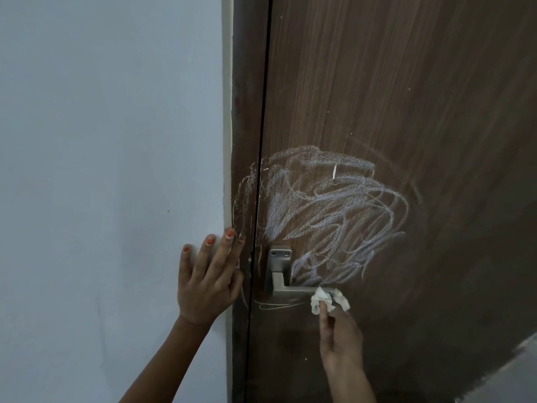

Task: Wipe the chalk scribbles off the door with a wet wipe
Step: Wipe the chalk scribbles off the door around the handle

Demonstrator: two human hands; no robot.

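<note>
White chalk scribbles (328,210) cover the dark brown wooden door (421,97) above and around its metal lever handle (280,274), and spill left onto the door frame (242,199). My right hand (341,335) pinches a crumpled white wet wipe (327,299) against the door at the tip of the handle, just below the scribbles. A thin chalk loop (276,305) lies under the handle, left of the wipe. My left hand (207,277) rests flat with fingers spread on the wall, its fingertips reaching the door frame.
A pale blue-grey wall (110,170) fills the left half of the view. A dark gap (263,141) runs between door and frame. A strip of light floor (511,373) shows at the bottom right.
</note>
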